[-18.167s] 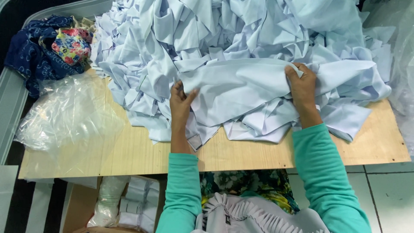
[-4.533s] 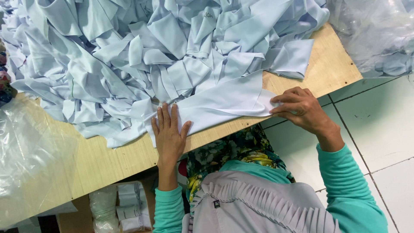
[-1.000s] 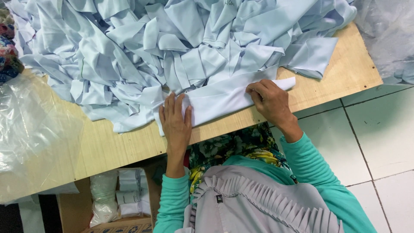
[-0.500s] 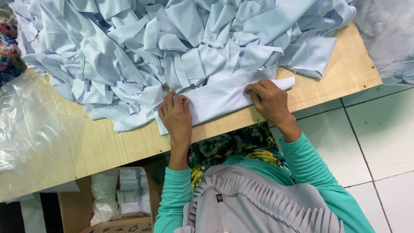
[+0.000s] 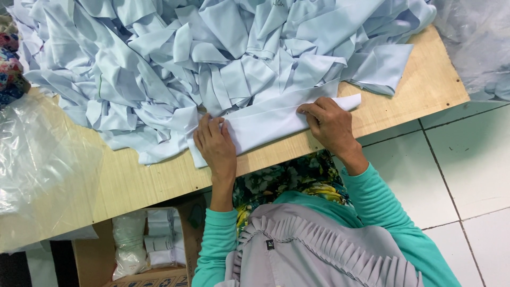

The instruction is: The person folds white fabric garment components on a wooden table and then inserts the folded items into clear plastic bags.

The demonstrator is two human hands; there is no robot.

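A pale blue folded cloth strip [image 5: 268, 123] lies along the front edge of the wooden table [image 5: 419, 90]. My left hand [image 5: 215, 144] lies on the strip's left end with fingers curled over the cloth. My right hand [image 5: 329, 123] presses on its right part, fingertips on the fold, and the strip's white tip pokes out beyond it. Behind both hands rises a big heap of pale blue cloth pieces [image 5: 212, 58]. Both sleeves are teal.
Crumpled clear plastic [image 5: 42, 165] covers the table's left end, with a floral fabric bundle [image 5: 10, 64] at the far left edge. Another plastic bag [image 5: 478, 48] sits at the upper right. A cardboard box of folded white pieces [image 5: 154, 239] stands under the table. White floor tiles [image 5: 467, 175] lie to the right.
The strip has been folded narrower over the last seconds. In the last half second both hands stay on it; my left fingers curl slightly more over the left end.
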